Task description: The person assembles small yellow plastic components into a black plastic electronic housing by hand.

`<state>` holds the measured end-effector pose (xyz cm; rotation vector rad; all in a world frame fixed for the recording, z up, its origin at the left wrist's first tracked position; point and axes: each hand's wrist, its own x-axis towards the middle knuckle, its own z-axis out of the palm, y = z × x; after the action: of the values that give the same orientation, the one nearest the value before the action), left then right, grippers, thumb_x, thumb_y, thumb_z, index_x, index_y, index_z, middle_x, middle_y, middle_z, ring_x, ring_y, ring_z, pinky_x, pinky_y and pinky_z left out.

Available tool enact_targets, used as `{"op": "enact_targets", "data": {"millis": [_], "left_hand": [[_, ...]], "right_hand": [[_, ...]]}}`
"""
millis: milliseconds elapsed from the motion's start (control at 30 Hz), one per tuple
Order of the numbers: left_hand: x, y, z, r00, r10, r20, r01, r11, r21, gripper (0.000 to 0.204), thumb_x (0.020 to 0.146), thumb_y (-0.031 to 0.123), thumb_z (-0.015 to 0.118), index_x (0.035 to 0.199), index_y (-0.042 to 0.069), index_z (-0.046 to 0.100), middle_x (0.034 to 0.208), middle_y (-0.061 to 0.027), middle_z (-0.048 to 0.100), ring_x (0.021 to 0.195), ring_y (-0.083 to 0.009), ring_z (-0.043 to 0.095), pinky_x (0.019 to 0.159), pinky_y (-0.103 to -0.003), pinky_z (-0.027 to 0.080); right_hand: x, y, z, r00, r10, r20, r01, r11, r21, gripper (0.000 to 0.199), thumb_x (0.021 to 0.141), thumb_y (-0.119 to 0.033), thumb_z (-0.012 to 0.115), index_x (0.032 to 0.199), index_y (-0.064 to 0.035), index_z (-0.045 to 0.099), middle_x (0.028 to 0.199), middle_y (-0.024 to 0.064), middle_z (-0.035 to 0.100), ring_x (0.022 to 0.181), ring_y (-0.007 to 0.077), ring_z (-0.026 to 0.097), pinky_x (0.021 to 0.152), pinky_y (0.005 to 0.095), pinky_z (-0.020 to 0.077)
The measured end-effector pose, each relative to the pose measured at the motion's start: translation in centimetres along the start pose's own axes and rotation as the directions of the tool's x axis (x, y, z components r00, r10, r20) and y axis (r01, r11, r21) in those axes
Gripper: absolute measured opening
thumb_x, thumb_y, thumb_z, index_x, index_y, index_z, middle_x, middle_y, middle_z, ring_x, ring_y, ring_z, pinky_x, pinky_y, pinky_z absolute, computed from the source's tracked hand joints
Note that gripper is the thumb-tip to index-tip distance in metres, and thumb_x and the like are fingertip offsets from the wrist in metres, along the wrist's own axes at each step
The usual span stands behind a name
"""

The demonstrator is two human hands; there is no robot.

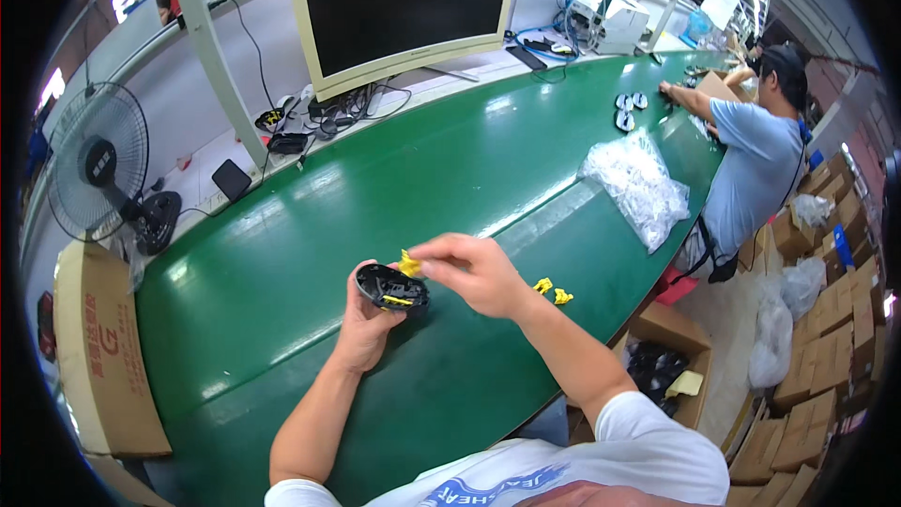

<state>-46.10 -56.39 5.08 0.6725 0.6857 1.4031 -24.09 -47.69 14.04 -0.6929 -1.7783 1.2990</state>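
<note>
My left hand (361,330) is wrapped round a black oval plastic housing (383,284), its hollow side facing up. A yellow strip (398,300) lies inside the housing along its near edge. In the fingertips of my right hand (474,272) is a small yellow plastic part (409,264), pinched just above the housing's right rim; its exact shape is partly hidden by the fingers. To the right of my right wrist, more small yellow parts (562,297) lie on the green work table (282,357).
A clear plastic bag (638,188) lies to the right; beyond it a co-worker (765,131) handles things by several black-and-white parts (626,113). A monitor (408,9) stands at the back, a fan (99,164) and tall carton (99,347) at left. An open box (694,347) sits below the table's right edge.
</note>
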Motion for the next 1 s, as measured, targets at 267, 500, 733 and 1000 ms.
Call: {"op": "enact_targets", "data": {"millis": [267, 500, 733, 1000], "left_hand": [[0.5, -0.5, -0.2, 0.999, 0.022, -0.049, -0.017, 0.994, 0.111, 0.098, 0.079, -0.019, 0.071, 0.161, 0.021, 0.037, 0.157, -0.0087, 0.049, 0.146, -0.0270, 0.051, 0.121, -0.044, 0.047], [0.5, 0.2, 0.2, 0.993, -0.056, -0.106, 0.057, 0.998, 0.010, 0.098, 0.081, -0.014, 0.071, 0.165, 0.019, 0.034, 0.161, -0.0104, 0.050, 0.146, -0.0277, 0.053, 0.124, -0.045, 0.045], [0.7, 0.2, 0.2, 0.990, -0.031, -0.140, 0.026, 0.999, -0.041, 0.095, 0.083, -0.012, 0.069, 0.167, 0.016, 0.033, 0.162, -0.0139, 0.049, 0.152, -0.0347, 0.049, 0.126, -0.051, 0.044], [1.3, 0.0, 0.1, 0.989, 0.018, -0.144, -0.022, 0.999, -0.032, 0.094, 0.082, -0.010, 0.073, 0.164, 0.016, 0.036, 0.162, -0.0139, 0.048, 0.152, -0.0357, 0.049, 0.128, -0.051, 0.042]], "right_hand": [[0.6, 3.9, 0.6, 0.981, -0.168, 0.101, 0.170, 0.985, -0.012, 0.013, 0.099, -0.007, 0.081, 0.112, -0.0020, 0.081, 0.111, 0.0108, 0.080, 0.103, 0.0215, 0.077, 0.093, 0.0364, 0.0615], [0.5, 4.3, -0.7, 0.980, -0.025, 0.198, 0.020, 0.999, 0.030, 0.018, 0.100, -0.010, 0.079, 0.118, -0.0039, 0.080, 0.114, 0.0112, 0.079, 0.105, 0.0247, 0.077, 0.093, 0.0381, 0.0611], [0.4, 4.0, -0.4, 0.961, -0.038, 0.274, 0.031, 0.999, 0.031, 0.018, 0.101, -0.009, 0.075, 0.118, -0.0045, 0.078, 0.106, 0.0121, 0.076, 0.098, 0.0280, 0.075, 0.087, 0.0409, 0.0585], [0.6, 5.4, -0.3, 0.968, -0.094, 0.234, 0.123, 0.986, -0.112, 0.018, 0.101, -0.010, 0.076, 0.118, -0.0047, 0.078, 0.111, 0.0118, 0.078, 0.101, 0.0309, 0.076, 0.087, 0.0405, 0.0610]]}}
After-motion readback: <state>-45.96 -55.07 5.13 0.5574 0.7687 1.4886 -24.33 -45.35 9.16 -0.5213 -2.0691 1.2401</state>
